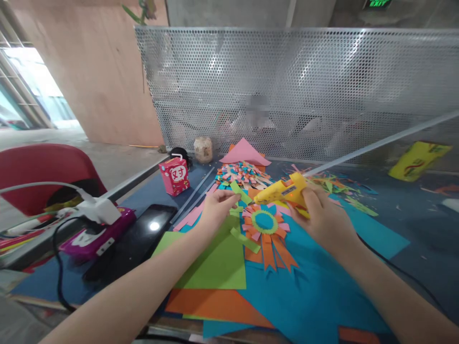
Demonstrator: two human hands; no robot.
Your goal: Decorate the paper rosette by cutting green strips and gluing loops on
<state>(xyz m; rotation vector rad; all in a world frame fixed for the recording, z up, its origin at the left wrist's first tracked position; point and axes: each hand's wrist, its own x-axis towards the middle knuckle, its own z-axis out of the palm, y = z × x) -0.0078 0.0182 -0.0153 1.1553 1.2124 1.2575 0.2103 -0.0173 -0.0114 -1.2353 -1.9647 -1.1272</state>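
My left hand (223,206) pinches a short green paper strip (241,192) above the coloured sheets. In my right hand (319,210) is a yellow glue gun (281,191), its nozzle pointing left, close to the strip. Just below the nozzle lies a paper rosette (264,229) with a green ring, pink and orange petals and orange tails. Another green strip (245,240) lies at the rosette's left side. Under these are a green sheet (215,265) and a blue sheet (304,286).
A pile of curled paper pieces (242,175) lies behind the rosette. On the left are a pink drink box (174,177), a black phone (134,239) and a purple power strip (96,239). A perforated metal screen (287,71) stands behind; a cord trails at right.
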